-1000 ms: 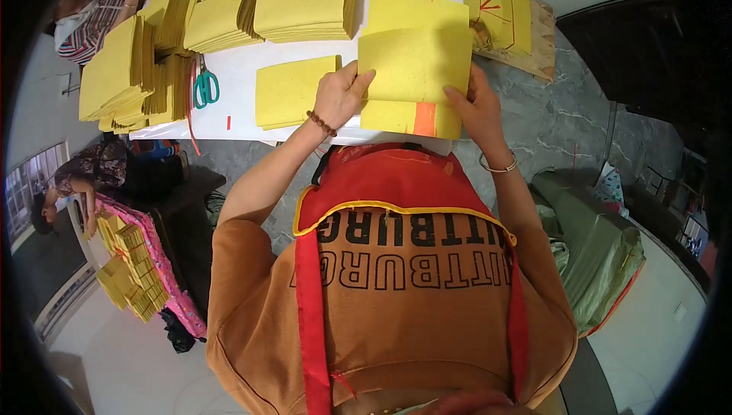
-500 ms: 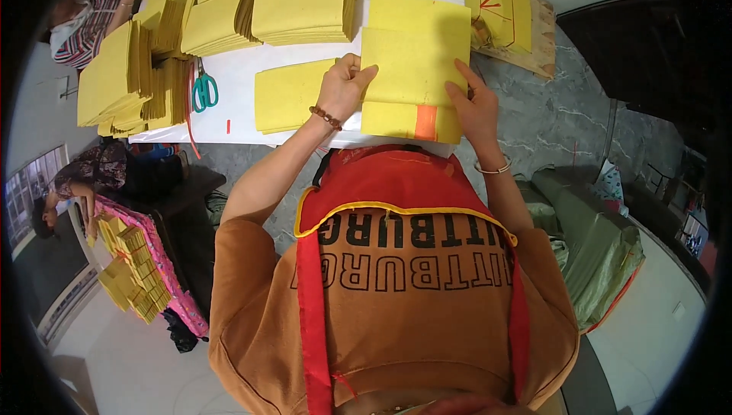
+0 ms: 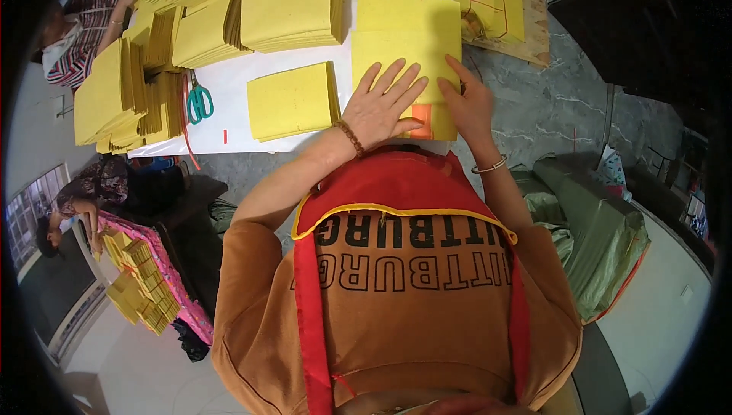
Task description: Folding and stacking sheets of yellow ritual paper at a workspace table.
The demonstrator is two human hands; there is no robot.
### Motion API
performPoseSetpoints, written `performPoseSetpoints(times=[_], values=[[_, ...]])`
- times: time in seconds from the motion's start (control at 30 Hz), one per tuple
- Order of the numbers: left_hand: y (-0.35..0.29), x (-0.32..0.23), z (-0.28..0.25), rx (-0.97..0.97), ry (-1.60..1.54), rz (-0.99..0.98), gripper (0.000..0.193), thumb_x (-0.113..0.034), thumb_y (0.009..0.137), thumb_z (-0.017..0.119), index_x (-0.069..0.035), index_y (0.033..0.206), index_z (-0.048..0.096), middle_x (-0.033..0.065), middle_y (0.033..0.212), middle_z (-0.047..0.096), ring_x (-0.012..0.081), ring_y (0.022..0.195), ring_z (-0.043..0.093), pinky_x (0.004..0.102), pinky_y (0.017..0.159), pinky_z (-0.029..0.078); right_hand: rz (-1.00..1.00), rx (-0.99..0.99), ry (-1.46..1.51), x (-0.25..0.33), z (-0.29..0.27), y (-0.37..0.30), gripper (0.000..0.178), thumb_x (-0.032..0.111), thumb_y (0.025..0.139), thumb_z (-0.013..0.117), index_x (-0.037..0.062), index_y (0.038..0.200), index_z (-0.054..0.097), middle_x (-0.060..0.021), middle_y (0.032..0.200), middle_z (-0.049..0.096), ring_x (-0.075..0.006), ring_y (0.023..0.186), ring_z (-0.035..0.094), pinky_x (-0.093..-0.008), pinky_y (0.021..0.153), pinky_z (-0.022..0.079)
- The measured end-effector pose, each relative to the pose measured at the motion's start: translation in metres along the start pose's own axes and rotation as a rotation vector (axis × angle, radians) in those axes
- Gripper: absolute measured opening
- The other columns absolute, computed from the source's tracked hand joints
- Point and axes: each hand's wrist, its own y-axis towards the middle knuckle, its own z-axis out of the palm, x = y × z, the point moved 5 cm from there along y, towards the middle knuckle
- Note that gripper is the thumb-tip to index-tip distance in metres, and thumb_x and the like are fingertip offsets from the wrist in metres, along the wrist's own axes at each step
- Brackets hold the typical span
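Observation:
A yellow paper sheet [image 3: 404,45] lies near the table's front edge, with a folded strip along its near side. That strip carries an orange patch [image 3: 424,127], partly behind my left thumb. My left hand [image 3: 381,102] rests flat on the paper with its fingers spread. At the paper's right edge is my right hand [image 3: 468,106], its thumb and index finger apart and touching the paper; its other fingers are partly hidden. Left of my left hand sits a small yellow paper stack [image 3: 291,102].
Large stacks of yellow paper [image 3: 290,15] fill the table's far left. Green-handled scissors [image 3: 200,102] lie beside them. Tied yellow bundles [image 3: 503,11] sit on a wooden board [image 3: 536,30] at right. One person [image 3: 95,30] is at far left, another [image 3: 88,186] below.
My left hand has gone from a closed hold at the sheet's left edge to lying flat and spread on its near part. The right hand stays at the right edge.

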Motion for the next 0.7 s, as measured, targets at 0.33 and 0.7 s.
performPoseSetpoints(times=[0.33, 0.7], values=[[0.000, 0.003, 0.006, 0.023, -0.006, -0.001, 0.066, -0.046, 0.085, 0.051, -0.011, 0.138, 0.035, 0.0099, 0.144, 0.031, 0.0283, 0.134, 0.025, 0.0475, 0.107, 0.019, -0.471, 0.200, -0.733, 0.005, 0.009, -0.051, 0.055, 0.038, 0.087, 0.053, 0.0052, 0.130, 0.045, -0.0123, 0.142, 0.033, -0.0275, 0.131, 0.031, -0.0580, 0.102, 0.017], [0.024, -0.017, 0.006, -0.050, 0.382, 0.022, 0.051, -0.017, 0.078, 0.053, 0.002, 0.125, 0.046, 0.0227, 0.119, 0.052, 0.0350, 0.111, 0.051, 0.0421, 0.087, 0.046, -0.351, 0.461, -0.605, -0.001, 0.011, -0.042, 0.061, 0.040, 0.090, 0.047, 0.0033, 0.137, 0.034, -0.0145, 0.146, 0.026, -0.0290, 0.136, 0.022, -0.0529, 0.107, 0.015]])
